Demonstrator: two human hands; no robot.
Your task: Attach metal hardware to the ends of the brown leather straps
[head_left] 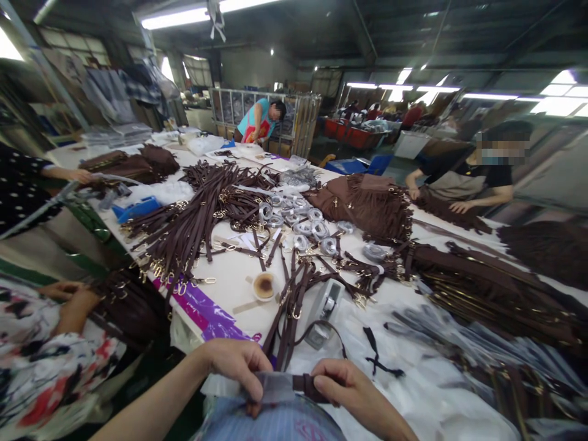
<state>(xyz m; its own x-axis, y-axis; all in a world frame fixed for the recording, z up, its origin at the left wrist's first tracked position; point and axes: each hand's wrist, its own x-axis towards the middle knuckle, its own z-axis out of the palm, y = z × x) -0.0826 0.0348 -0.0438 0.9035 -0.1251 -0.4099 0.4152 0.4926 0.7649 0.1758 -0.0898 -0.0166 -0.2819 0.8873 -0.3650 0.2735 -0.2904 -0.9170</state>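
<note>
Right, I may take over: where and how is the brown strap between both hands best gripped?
Probably pinch the flat brown strap by its uncovered stretch, from the table side: the left hand holds the clear plastic on one side, the right hand grips the strap on the other.

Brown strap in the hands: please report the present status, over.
Left hand pinching clear plastic. Right hand gripping brown strap. Tape dispenser just beyond the hands.

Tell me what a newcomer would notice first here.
Probably the heap of metal-clasped brown straps, left of centre, then the bright purple sheet along the white table's near edge. At the bottom, the left hand pinches clear plastic and the right hand a brown strap.
</note>
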